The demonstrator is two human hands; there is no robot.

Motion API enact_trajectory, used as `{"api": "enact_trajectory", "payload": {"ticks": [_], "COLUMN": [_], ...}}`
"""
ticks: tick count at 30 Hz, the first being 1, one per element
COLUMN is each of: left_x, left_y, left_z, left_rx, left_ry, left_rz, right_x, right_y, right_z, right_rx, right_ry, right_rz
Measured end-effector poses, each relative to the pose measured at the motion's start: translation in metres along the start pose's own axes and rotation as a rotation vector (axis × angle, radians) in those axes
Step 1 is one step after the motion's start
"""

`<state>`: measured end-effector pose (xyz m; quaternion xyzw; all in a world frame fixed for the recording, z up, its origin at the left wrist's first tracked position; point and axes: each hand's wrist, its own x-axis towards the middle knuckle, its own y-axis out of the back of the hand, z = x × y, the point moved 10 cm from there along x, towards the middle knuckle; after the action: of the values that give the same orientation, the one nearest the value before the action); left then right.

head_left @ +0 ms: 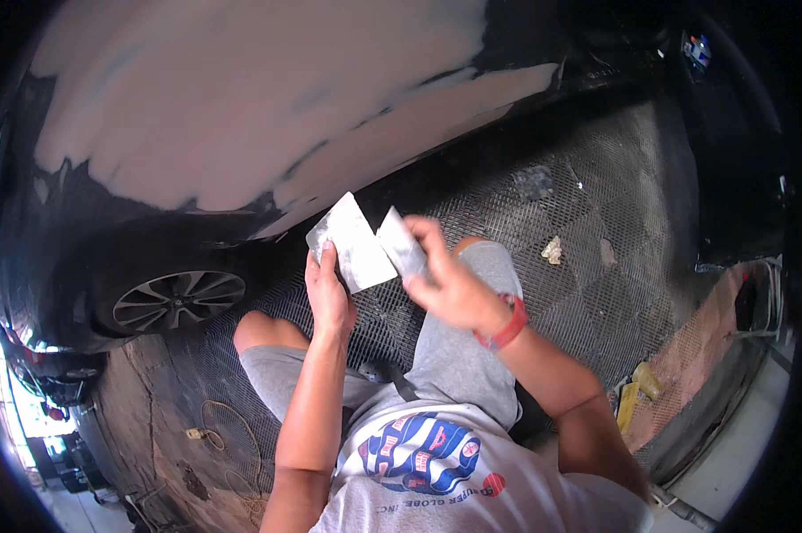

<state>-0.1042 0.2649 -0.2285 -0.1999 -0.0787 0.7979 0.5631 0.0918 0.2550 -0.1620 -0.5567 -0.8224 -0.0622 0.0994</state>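
Note:
My left hand (328, 298) grips the lower left edge of a pale, square flat plate (357, 249), the thumb lying on its face. Whitish smears show on that face. In my right hand (454, 280), closed and slightly blurred, is a smaller flat spreader (401, 244) with a pale coating. Its edge is close beside the plate's right side; whether they touch I cannot tell. Both pieces are above my lap, in front of the dark car body (117, 222). A broad beige-grey filler patch (241, 98) covers much of the car's side.
A spoked wheel (179, 300) is at the left. Dark grid matting (552, 311) lies under me. Crumpled scrap (552, 250), a yellow block (627, 407) and a yellowish lump (647, 380) lie on the right. A thin cord (232, 413) curls on the left floor. A black panel (734, 169) stands far right.

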Motion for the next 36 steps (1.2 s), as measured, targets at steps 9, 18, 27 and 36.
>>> {"api": "enact_trajectory", "payload": {"ticks": [9,18,27,36], "left_x": [-0.001,-0.035,-0.032,-0.022], "left_y": [0.031,0.032,0.033,0.038], "left_z": [0.021,-0.021,-0.010,0.020], "left_rx": [-0.168,0.032,0.047,0.269], "left_ry": [-0.018,0.453,0.381,0.127], "left_rz": [0.033,-0.305,-0.300,-0.217], "right_x": [-0.021,0.012,-0.012,0.012], "right_y": [-0.024,0.038,-0.002,0.021], "right_z": [0.029,0.074,0.109,0.023], "right_rx": [-0.827,0.787,0.678,-0.215], "right_ry": [0.161,-0.298,-0.432,-0.204], "right_rz": [-0.147,0.255,0.047,-0.001]}}
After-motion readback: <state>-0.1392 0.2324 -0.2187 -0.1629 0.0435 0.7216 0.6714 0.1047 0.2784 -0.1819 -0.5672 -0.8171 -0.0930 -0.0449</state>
